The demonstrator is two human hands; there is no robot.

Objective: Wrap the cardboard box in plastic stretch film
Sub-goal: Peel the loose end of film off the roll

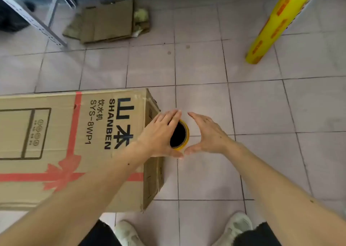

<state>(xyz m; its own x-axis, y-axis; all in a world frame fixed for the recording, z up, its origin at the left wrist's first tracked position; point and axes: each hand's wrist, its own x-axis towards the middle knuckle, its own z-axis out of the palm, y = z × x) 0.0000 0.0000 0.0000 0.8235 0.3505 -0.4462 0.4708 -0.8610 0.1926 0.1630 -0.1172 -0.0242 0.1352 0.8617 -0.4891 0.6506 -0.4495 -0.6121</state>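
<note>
Lying on its long side on the tiled floor (206, 67), the cardboard box (74, 142) fills the left part of the view, and its right end face stands just beside the two hands. The left hand (161, 135) has straight fingers and lies flat against the upper rim of a yellow roll of stretch film (180, 135), which stands upright between the hands, close to the box end; whether the roll touches the box I cannot tell. The right hand (207, 133) is spread with straight fingers just to the right of the roll, apart from it, and the two thumbs nearly meet below the rim. Well apart, in the upper right, a second yellow roll (277, 26) stands on the floor. A flattened piece of cardboard (106, 20) lies on the floor beyond the box, near the leg of a grey metal rack (35, 22) in the upper left. Between the box, this cardboard and the far roll the tiles give open room to the right and ahead. Two white shoes (237, 225) stand at the bottom edge, near the box corner.
</note>
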